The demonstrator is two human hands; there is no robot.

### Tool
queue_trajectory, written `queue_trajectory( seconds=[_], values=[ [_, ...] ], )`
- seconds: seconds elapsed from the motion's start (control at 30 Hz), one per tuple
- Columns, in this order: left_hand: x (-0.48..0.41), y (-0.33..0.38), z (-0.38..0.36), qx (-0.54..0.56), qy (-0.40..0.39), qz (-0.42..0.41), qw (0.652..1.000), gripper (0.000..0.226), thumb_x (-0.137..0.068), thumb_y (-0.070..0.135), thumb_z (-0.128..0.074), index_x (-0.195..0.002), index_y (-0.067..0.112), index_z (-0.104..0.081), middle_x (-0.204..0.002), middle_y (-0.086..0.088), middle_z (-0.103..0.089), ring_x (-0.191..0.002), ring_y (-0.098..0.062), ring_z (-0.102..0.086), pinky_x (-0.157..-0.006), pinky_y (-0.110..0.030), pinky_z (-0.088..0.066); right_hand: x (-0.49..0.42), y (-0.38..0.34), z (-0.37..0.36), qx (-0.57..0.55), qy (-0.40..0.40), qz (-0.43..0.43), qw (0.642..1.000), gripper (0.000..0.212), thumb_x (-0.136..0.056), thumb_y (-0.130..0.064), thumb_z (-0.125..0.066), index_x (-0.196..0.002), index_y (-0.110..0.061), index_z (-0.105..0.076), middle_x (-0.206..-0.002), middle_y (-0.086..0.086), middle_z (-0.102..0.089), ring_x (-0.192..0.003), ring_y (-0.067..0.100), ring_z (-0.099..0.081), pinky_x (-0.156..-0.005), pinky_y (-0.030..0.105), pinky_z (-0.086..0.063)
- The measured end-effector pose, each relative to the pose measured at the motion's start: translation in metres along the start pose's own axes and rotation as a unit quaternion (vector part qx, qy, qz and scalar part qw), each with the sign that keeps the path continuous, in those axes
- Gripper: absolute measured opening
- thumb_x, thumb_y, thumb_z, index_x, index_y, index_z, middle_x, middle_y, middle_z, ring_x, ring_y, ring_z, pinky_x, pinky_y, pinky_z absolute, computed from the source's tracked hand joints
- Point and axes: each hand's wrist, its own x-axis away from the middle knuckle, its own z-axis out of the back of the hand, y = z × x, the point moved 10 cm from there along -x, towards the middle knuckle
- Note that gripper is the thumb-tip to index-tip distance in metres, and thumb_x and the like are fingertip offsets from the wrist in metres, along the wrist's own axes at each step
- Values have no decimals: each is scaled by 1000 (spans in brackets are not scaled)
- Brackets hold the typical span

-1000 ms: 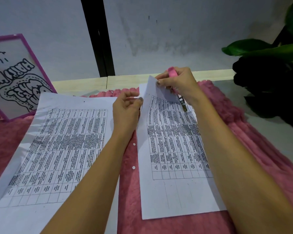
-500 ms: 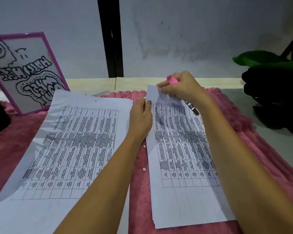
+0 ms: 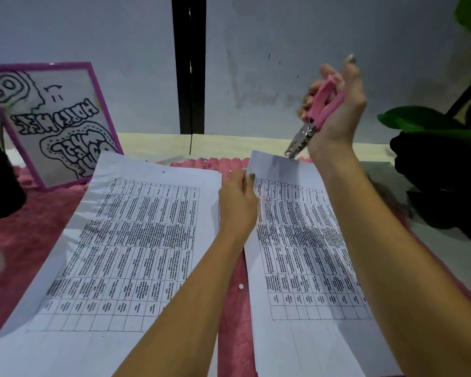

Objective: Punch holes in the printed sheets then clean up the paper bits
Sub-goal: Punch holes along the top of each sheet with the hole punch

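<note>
Vs half a sec ago: the right hand [image 3: 337, 104] is up off the paper now, raised over the far end of the right stack of white printed sheets [image 3: 305, 254], palm turned toward the camera. Its fingers are clenched round the pink-handled metal hole punch [image 3: 321, 104]. The punch's silver nose points down, just above the stack's top edge. Before, hand + punch were down on that edge. The left hand [image 3: 237, 198] has stayed put. Its thumb lies on top of the stack's left edge near the far corner, pinching it.

Surface: a shaggy pink mat [image 3: 25, 240] covers a pale wood tabletop [image 3: 152, 142]. The right stack lies flat on the mat. A second white printed sheet [image 3: 120, 240] lies to its left, w/ a strip of mat between them. A small round white paper bit [image 3: 241, 286] sits on that strip, just beside the stack, and a few more lie near the mat's far edge. A purple-framed black-and-white drawing [image 3: 52, 123] leans at the back left. Behind it all is a grey wall [image 3: 256, 36] w/ a black vertical strip [image 3: 189, 63]. A green leafy plant [image 3: 419, 121] stands at the right.

Hard to see: the left hand's other fingers are hidden under the paper. The table text is too small to read. Both sheets are cut off at the bottom. A dark object at the left edge can't be made out.
</note>
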Motion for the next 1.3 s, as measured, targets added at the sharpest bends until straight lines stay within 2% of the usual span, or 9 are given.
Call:
queue_trajectory(
  seconds=[0.13,0.33,0.53,0.77,0.9,1.0,1.1,1.17,1.3],
  values=[
    [-1,-4,-1,41,-8,11,999,17,-102,20,-45,-88,16,-53,-75,-1,-53,-59,-8,-41,-53,-23,-33,-5,18,-5,-64,18,11,998,44,-85,-42,-50,-101,-1,-55,-66,8,-56,-53,20,-50,-49,26,-42],
    [-3,-8,-2,50,-9,10,999,20,-102,20,-45,-94,5,-56,-81,-15,-58,-65,-13,-41,-60,-30,-35,-4,26,-8,-64,-24,16,998,43,-84,-38,-46,-103,0,-53,-66,8,-57,-55,21,-51,-51,27,-43],
    [-4,-6,-2,32,-13,7,999,25,-102,19,-44,-78,14,-48,-67,4,-44,-55,-6,-34,-48,-16,-30,-3,21,-18,-48,-64,30,996,45,-90,-38,-39,-105,2,-54,-69,8,-60,-56,20,-53,-53,27,-45],
    [-6,-12,-2,55,-10,9,998,23,-102,21,-47,-98,3,-61,-82,-16,-62,-65,-13,-46,-58,-25,-38,-1,24,-21,-10,-60,63,996,61,-73,-49,-54,-106,3,-55,-71,12,-60,-56,21,-54,-54,30,-48],
    [-5,-11,-2,57,-13,12,998,21,-102,21,-47,-100,5,-61,-72,-5,-55,-57,-7,-38,-49,-13,-32,0,24,-23,-28,-61,69,995,62,-72,-49,-54,-105,4,-55,-70,12,-60,-55,21,-55,-54,31,-48],
    [-6,-12,-2,63,-12,15,998,21,-102,20,-47,-101,6,-62,-73,-5,-55,-58,-8,-39,-51,-13,-33,1,27,-23,-44,-55,70,995,59,-76,-45,-51,-106,5,-54,-70,13,-59,-54,22,-54,-53,31,-48],
    [-6,-12,-2,64,-10,15,998,21,-101,20,-48,-101,6,-63,-73,-6,-56,-60,-10,-41,-56,-21,-36,4,29,-23,-65,-42,67,995,57,-72,-47,-55,-101,2,-55,-71,15,-57,-55,23,-53,-54,31,-48],
    [-5,-9,-2,63,-11,16,998,21,-101,20,-48,-102,8,-64,-72,-3,-55,-58,-10,-41,-55,-25,-37,3,27,-20,-71,-29,69,995,49,-81,-40,-51,-103,3,-54,-70,15,-57,-55,23,-53,-54,31,-48],
    [-4,-8,-1,70,-11,8,997,21,-101,22,-48,-104,9,-65,-88,-17,-67,-74,-26,-57,-70,-47,-51,0,26,-14,-70,-16,67,995,44,-86,-36,-42,-103,3,-53,-70,16,-56,-55,24,-53,-54,31,-48]
  ],
)
